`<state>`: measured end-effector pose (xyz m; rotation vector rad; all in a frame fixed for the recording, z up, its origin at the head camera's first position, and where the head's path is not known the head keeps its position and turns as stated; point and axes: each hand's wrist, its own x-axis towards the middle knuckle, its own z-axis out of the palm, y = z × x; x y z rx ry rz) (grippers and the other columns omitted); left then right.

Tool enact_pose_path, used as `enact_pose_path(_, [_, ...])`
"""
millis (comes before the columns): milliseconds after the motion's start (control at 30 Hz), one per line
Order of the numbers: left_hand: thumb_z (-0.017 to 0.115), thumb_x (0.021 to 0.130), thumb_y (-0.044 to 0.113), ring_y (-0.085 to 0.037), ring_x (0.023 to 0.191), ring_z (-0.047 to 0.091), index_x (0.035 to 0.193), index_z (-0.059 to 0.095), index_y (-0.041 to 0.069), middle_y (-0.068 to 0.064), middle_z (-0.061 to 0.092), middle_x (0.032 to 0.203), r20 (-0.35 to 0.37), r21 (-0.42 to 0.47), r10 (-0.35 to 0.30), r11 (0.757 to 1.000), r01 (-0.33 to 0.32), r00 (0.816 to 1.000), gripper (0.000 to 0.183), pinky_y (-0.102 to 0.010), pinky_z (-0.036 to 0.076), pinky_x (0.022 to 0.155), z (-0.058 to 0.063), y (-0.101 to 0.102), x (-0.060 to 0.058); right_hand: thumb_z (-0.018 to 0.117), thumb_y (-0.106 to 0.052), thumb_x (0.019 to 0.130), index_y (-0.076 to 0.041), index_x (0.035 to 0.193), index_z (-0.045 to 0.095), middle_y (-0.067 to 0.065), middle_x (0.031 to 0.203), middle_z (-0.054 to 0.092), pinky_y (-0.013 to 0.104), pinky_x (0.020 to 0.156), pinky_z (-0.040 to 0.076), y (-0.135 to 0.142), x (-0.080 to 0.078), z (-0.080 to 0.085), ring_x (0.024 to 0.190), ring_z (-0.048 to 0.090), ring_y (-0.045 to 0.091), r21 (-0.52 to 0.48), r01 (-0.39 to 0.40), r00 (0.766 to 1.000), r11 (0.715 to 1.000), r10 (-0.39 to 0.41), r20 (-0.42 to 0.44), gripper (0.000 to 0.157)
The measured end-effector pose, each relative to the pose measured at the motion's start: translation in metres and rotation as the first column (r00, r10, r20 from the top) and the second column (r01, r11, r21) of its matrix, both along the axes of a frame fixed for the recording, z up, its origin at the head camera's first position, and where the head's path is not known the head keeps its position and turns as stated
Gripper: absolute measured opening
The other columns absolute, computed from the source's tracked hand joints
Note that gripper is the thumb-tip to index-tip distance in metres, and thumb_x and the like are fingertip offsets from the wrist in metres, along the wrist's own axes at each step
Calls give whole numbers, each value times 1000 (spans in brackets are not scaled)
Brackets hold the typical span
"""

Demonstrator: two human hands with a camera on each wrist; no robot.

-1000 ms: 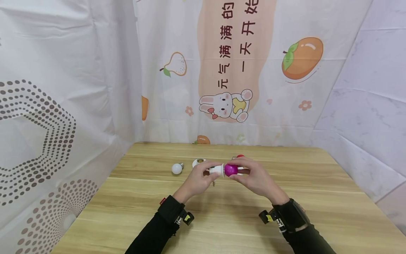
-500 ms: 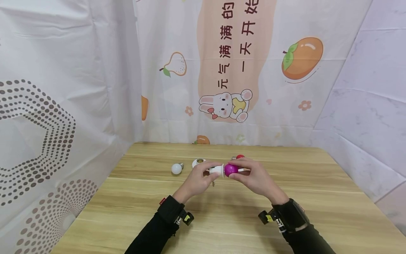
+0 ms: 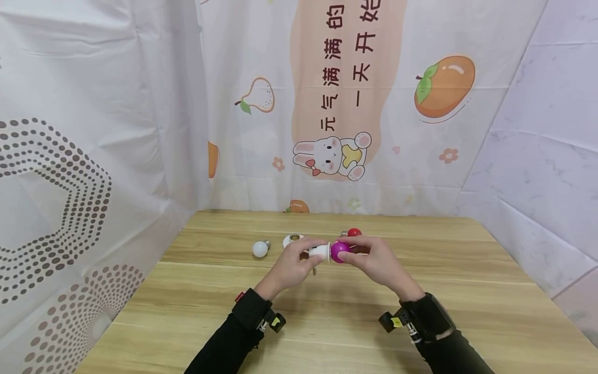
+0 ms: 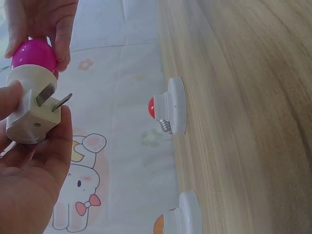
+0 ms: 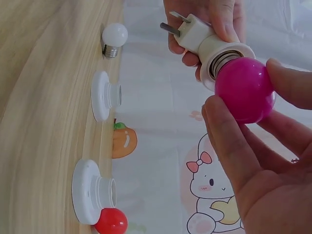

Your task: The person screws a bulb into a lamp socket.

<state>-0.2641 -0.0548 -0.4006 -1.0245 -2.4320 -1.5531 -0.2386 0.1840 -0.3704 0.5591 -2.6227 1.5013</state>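
Note:
My left hand (image 3: 290, 265) grips a white plug-in lamp socket (image 3: 320, 252), whose two metal prongs (image 4: 47, 94) show in the left wrist view. With fingers and thumb around it, my right hand (image 3: 382, 264) holds a magenta light bulb (image 5: 245, 90) at the socket's mouth. In the right wrist view, part of the bulb's metal screw base (image 5: 225, 59) is visible at the rim, and the rest is inside the socket. Both things are held above the table, lying roughly sideways between the hands.
On the wooden table (image 3: 299, 322), a white bulb (image 3: 260, 249) lies left of a round white lamp holder (image 3: 288, 240). Farther right lies a red bulb (image 3: 354, 232), beside a second white holder (image 5: 85, 192). A printed curtain (image 3: 252, 171) hangs behind the table.
The fingers and thumb of my right hand have shifted slightly on the magenta bulb, and the thumb now covers more of its front. The left hand and socket have barely moved.

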Motion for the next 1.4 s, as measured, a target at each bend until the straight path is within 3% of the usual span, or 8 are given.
enact_pose_path(233, [64, 101, 15, -15, 97, 59, 132, 67, 12, 0, 67, 125, -1, 6, -2, 1000, 2, 1000, 31, -27, 53, 78, 0, 0, 0, 78, -34, 91, -5, 126, 71, 14, 119, 69, 36, 82, 59, 0, -2, 0, 97, 67, 26, -55, 7, 997, 998, -3, 79, 46])
enact_pose_path(433, [64, 101, 13, -16, 97, 59, 132, 67, 12, -2, 66, 126, -11, 11, -11, 1000, 11, 1000, 32, -26, 54, 78, -1, 0, 0, 74, -32, 94, 3, 130, 66, 19, 119, 68, 36, 86, 59, 0, -4, -1, 96, 73, 26, -145, 0, 986, 989, 24, 165, 51])
enact_pose_path(600, [64, 101, 12, -15, 98, 60, 132, 67, 11, -3, 67, 125, -23, 6, -6, 1000, 6, 1000, 31, -26, 54, 77, -2, 1, 0, 71, -28, 98, 11, 133, 59, 24, 122, 64, 37, 88, 58, 0, -4, -2, 100, 72, 33, -275, -9, 965, 961, 80, 249, 54])
enact_pose_path(833, [64, 100, 10, -14, 98, 61, 131, 68, 9, -3, 67, 124, -33, -6, 1, 1000, -1, 999, 31, -26, 56, 77, -2, 2, 1, 69, -25, 99, 16, 127, 60, 21, 111, 67, 36, 84, 59, -3, -3, -2, 89, 72, 25, -387, 8, 943, 922, 122, 311, 50])
enact_pose_path(967, [64, 100, 9, -14, 98, 61, 131, 68, 8, -4, 67, 125, -33, -12, 6, 1000, -6, 999, 32, -26, 56, 77, -1, 2, 1, 69, -25, 99, 16, 127, 59, 22, 111, 66, 36, 84, 59, -5, -2, -2, 88, 72, 25, -391, 14, 940, 920, 121, 318, 50])
enact_pose_path(1400, [64, 100, 11, -17, 102, 60, 132, 67, 9, -4, 66, 127, 6, 3, -2, 1000, 2, 1000, 32, -28, 55, 82, 0, -1, 1, 71, -29, 97, 3, 137, 60, 21, 127, 63, 35, 85, 59, -5, -4, -5, 106, 68, 28, -231, -11, 979, 973, 58, 194, 52])
